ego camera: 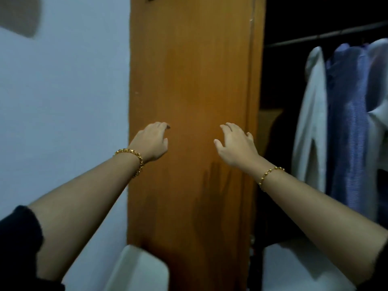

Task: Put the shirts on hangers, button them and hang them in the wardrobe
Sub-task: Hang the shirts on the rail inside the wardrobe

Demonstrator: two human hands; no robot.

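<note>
Both my arms reach forward in front of a brown wooden wardrobe door (189, 80). My left hand (152, 141) and my right hand (236, 143) hover palm down with loosely curled fingers and hold nothing. To the right the wardrobe stands open and dark inside, with a rail (327, 35) across the top. On the rail hang a white shirt (312, 122), a blue shirt (348, 127) and a pale shirt (380, 85) at the frame's right edge. Their hangers are hidden by the cloth.
A pale blue wall (63, 101) is left of the door. A white plastic object (136, 267) sits low by the door's foot, and a white surface (294, 267) lies under my right forearm. The picture is slightly blurred.
</note>
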